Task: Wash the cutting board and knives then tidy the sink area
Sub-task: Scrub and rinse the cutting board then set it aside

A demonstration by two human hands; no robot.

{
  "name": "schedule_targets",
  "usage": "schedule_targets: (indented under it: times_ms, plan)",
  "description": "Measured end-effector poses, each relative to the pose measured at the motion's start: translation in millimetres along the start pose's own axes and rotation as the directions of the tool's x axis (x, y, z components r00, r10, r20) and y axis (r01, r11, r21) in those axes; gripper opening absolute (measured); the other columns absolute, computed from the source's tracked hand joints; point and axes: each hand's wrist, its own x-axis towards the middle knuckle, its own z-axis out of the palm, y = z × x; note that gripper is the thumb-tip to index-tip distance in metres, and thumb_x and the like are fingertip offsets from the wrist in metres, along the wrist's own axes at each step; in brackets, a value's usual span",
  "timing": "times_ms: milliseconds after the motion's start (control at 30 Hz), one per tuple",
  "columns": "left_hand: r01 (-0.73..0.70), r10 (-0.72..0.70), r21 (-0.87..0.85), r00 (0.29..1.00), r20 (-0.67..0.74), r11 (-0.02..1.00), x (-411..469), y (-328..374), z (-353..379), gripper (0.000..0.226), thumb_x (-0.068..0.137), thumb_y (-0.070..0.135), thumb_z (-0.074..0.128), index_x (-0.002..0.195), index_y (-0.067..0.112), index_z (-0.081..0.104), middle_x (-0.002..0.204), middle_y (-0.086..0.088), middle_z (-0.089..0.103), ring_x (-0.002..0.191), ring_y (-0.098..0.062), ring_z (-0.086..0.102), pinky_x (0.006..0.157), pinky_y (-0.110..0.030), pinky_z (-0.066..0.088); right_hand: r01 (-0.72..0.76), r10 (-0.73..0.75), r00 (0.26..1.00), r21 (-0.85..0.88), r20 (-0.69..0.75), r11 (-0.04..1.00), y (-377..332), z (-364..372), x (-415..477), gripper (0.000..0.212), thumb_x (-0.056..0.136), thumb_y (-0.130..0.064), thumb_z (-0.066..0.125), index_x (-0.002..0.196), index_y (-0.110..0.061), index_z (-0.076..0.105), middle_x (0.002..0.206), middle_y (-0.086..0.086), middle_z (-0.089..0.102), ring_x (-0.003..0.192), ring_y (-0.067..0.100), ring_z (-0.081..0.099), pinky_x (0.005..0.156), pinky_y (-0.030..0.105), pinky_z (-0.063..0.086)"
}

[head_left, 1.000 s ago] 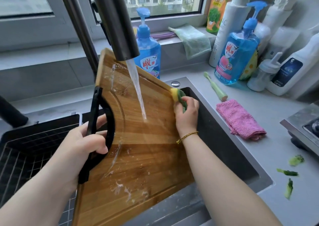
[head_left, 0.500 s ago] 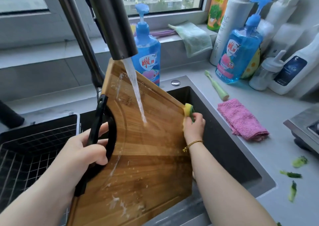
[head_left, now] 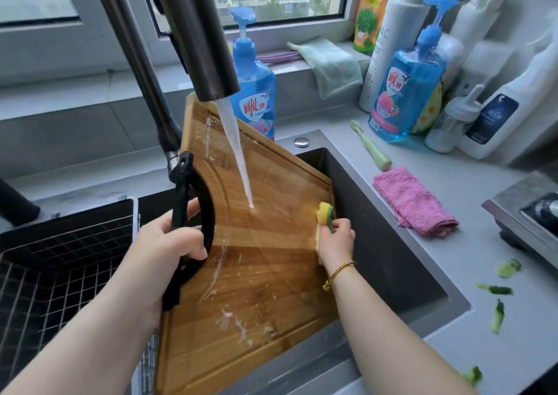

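Bamboo cutting board (head_left: 256,274), lower corner cut off, wet, foam-streaked; my left hand (head_left: 169,243) grips its black handle (head_left: 210,213), right hand (head_left: 335,240) pinches half-hidden sponge (head_left: 323,215).

You see a honey-brown striped cutting board (head_left: 256,274) with a black handle (head_left: 211,216), a yellow-and-green sponge (head_left: 324,213) — and, right of frame, a pink cloth (head_left: 413,201) on the grey tabletop (head_left: 519,349).

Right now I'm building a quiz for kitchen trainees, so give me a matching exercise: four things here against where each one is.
1 sponge
2 cutting board
3 pink cloth
4 green cloth

A draped over the window ledge
B on the counter beside the sink
C under the running water
D gripped in the right hand

Pairs: 1-D, 2-C, 3-B, 4-A
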Motion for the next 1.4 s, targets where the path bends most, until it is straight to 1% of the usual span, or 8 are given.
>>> schedule_targets:
  times_ms: [200,400,567,867,1000,1100,1267,1400]
  plan:
    - [-0.014,0.016,0.052,0.999,-0.046,0.999,2.0,0.6,2.8,0.057,0.075,-0.016,0.033,0.086,0.031,0.063,0.048,0.001,0.064,0.037,-0.01,0.058,0.032,-0.015,0.04,0.352,-0.347,0.931,-0.025,0.114,0.936,0.2,9.5,-39.4,0.006,0.091,-0.011,0.049,0.092,-0.014,0.044,0.103,-0.002,0.036,0.08,0.006,0.044,0.056,0.0,0.036]
    - [0.002,-0.001,0.012,0.994,-0.113,1.0,2.8,1.2,5.4,0.052,0.077,-0.015,0.034,0.078,0.029,0.061,0.042,-0.002,0.055,0.029,-0.005,0.048,0.032,-0.008,0.034,0.076,-0.064,0.992,-0.105,0.113,0.992,10.4,-4.9,-34.8,0.007,0.093,-0.015,0.046,0.098,-0.01,0.044,0.115,0.007,0.038,0.08,0.014,0.041,0.07,0.019,0.031]
    - [0.04,-0.041,-0.009,0.985,-0.167,0.999,8.2,-4.9,16.2,0.024,0.065,-0.001,0.047,0.084,0.01,0.058,0.052,-0.002,0.041,0.043,-0.014,0.042,0.048,-0.02,0.036,0.361,-0.353,0.902,0.012,0.247,0.932,9.6,-5.3,-99.8,0.028,0.089,-0.007,0.051,0.074,-0.026,0.036,0.09,-0.011,0.034,0.076,-0.005,0.04,0.063,-0.004,0.034]
    - [0.06,-0.064,-0.029,0.981,-0.185,0.998,15.3,-13.3,35.3,0.018,0.073,-0.005,0.042,0.075,0.011,0.052,0.068,-0.007,0.051,0.063,-0.023,0.051,0.055,-0.027,0.041,0.52,-0.509,0.822,0.028,0.257,0.854,24.8,-14.0,-127.2,0.04,0.085,-0.002,0.054,0.075,-0.034,0.034,0.095,-0.02,0.034,0.091,-0.019,0.039,0.074,-0.004,0.032]
    - [0.022,-0.016,0.038,0.988,-0.156,0.999,9.9,-13.5,28.2,0.027,0.074,-0.008,0.042,0.075,0.015,0.056,0.066,-0.007,0.048,0.062,-0.023,0.048,0.06,-0.029,0.04,0.31,-0.3,0.929,-0.012,0.217,0.951,30.5,-18.3,-94.3,0.017,0.09,-0.007,0.05,0.086,-0.023,0.043,0.094,-0.006,0.043,0.079,-0.001,0.044,0.064,0.001,0.036]
    - [-0.015,0.028,0.083,0.988,-0.154,0.996,4.2,-8.3,15.4,0.04,0.075,-0.01,0.041,0.075,0.025,0.06,0.063,-0.005,0.046,0.058,-0.02,0.045,0.058,-0.026,0.036,-0.033,0.01,0.99,0.157,0.142,0.987,30.6,-22.6,-64.3,0.02,0.093,-0.016,0.048,0.112,-0.012,0.049,0.095,-0.001,0.051,0.091,0.015,0.049,0.08,0.022,0.042]
    - [-0.083,0.092,0.095,0.991,-0.094,0.992,-12.3,-4.3,-3.5,0.051,0.046,0.005,0.047,0.085,0.03,0.068,0.08,-0.014,0.066,0.071,-0.03,0.059,0.069,-0.034,0.049,-0.408,0.306,0.907,0.42,0.29,0.811,13.4,-31.8,-31.6,0.045,0.097,-0.028,0.041,0.137,-0.006,0.036,0.124,0.013,0.05,0.11,0.027,0.049,0.101,0.041,0.04]
    - [-0.135,0.154,0.222,0.985,-0.074,0.966,-19.5,-6.5,-15.3,0.058,0.041,0.005,0.045,0.086,0.035,0.064,0.089,-0.006,0.071,0.083,-0.031,0.061,0.078,-0.037,0.048,-0.49,0.257,0.852,0.522,0.456,0.698,-17.6,-28.4,-30.6,0.045,0.096,-0.035,0.043,0.133,-0.009,0.042,0.105,0.013,0.055,0.085,0.026,0.054,0.077,0.042,0.048]
